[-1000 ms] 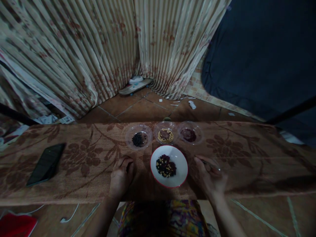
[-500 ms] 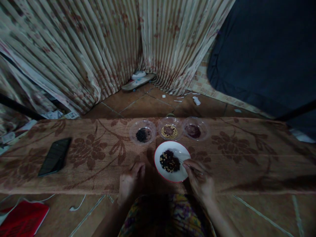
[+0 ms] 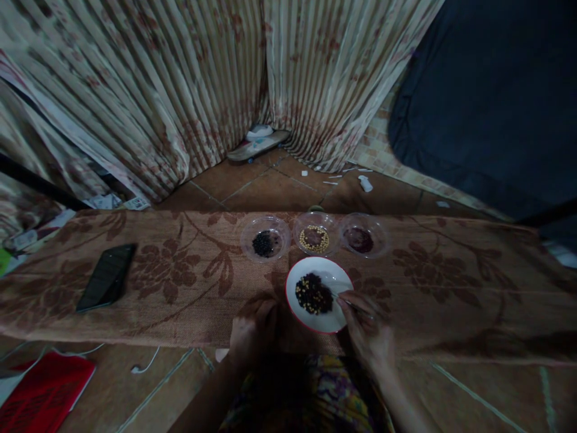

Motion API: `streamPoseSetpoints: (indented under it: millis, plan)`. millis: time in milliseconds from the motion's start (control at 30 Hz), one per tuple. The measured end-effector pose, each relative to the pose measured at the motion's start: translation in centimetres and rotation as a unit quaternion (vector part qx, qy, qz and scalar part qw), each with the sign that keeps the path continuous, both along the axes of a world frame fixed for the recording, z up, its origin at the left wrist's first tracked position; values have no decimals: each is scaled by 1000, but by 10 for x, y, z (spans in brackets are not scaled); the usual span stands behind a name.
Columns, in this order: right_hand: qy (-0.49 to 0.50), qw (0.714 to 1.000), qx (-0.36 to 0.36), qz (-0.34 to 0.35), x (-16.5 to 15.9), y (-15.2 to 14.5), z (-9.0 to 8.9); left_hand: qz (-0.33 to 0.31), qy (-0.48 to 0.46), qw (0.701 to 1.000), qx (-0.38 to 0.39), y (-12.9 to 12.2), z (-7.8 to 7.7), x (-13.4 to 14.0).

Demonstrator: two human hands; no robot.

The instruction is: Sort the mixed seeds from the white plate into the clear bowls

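My right hand (image 3: 367,328) pinches a thin metal utensil (image 3: 358,308), its tip over the right side of the beans; I cannot tell whether it is a spoon or tweezers. Below the tip sits a white plate (image 3: 336,322) with a red rim, bearing a heap of mixed dark and yellow beans (image 3: 314,293). My left hand (image 3: 253,328) rests closed on the cloth, left of the plate, with no object showing in it. Behind the plate stand three clear plastic bowls: one with black beans (image 3: 262,243), one with yellow beans (image 3: 314,239), one with dark red beans (image 3: 360,239).
A brown flowered cloth (image 3: 171,300) covers the narrow table. A black phone (image 3: 107,278) lies at its left. On the tiled floor beyond are a skateboard (image 3: 259,146) and a small white bottle (image 3: 365,184). A red bag (image 3: 47,391) lies at front left.
The view has shifted slightly, moving the scene to the right. My left hand has moved a little toward the plate. The right hand keeps the utensil at the beans.
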State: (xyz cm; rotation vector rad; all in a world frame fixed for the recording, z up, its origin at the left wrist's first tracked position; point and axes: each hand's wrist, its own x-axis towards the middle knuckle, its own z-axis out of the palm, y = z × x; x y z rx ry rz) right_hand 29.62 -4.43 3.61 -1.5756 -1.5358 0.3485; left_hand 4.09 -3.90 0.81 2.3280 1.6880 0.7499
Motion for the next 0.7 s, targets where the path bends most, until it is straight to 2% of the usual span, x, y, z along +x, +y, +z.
streamPoseSetpoints:
  millis: [433,700]
  plan:
    - [4,1000,4,-2,1,2,-2,-3,-2,1000,-2,1,0,1]
    - [-3,1000,17,-2,-2,4,8,5,-1,1000,-2,1,-1,1]
